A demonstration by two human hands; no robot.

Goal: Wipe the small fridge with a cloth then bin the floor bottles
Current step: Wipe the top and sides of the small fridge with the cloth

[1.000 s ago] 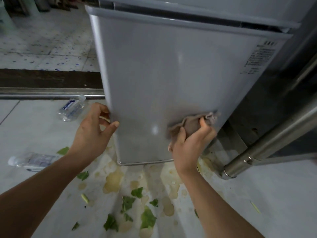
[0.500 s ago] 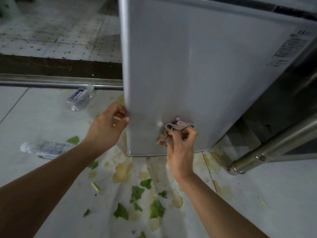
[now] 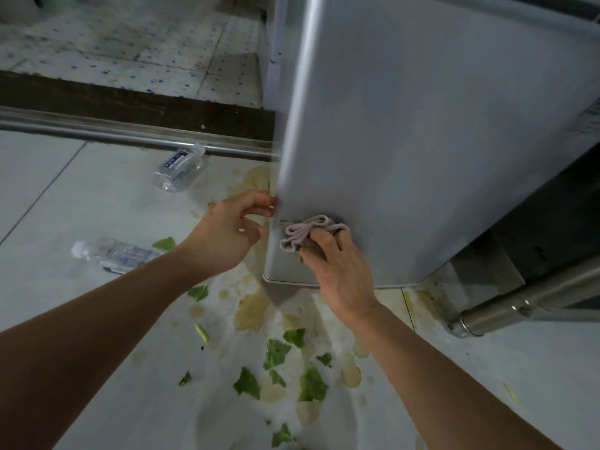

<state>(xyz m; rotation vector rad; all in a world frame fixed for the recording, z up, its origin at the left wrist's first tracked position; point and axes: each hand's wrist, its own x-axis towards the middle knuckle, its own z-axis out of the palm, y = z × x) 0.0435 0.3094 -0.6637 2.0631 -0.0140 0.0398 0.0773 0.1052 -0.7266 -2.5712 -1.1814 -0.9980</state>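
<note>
Grey cloth bunched in right grip; left grip loose, empty; labels unreadable.

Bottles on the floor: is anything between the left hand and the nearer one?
Nothing visible. The left hand rests at the fridge edge; the nearer bottle lies on open floor to its left, with only a green leaf scrap beside it.

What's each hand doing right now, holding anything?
Left hand: open, empty, fingertips at the fridge door's left edge.
Right hand: closed on the cloth, pressing it to the lower fridge front.
</note>
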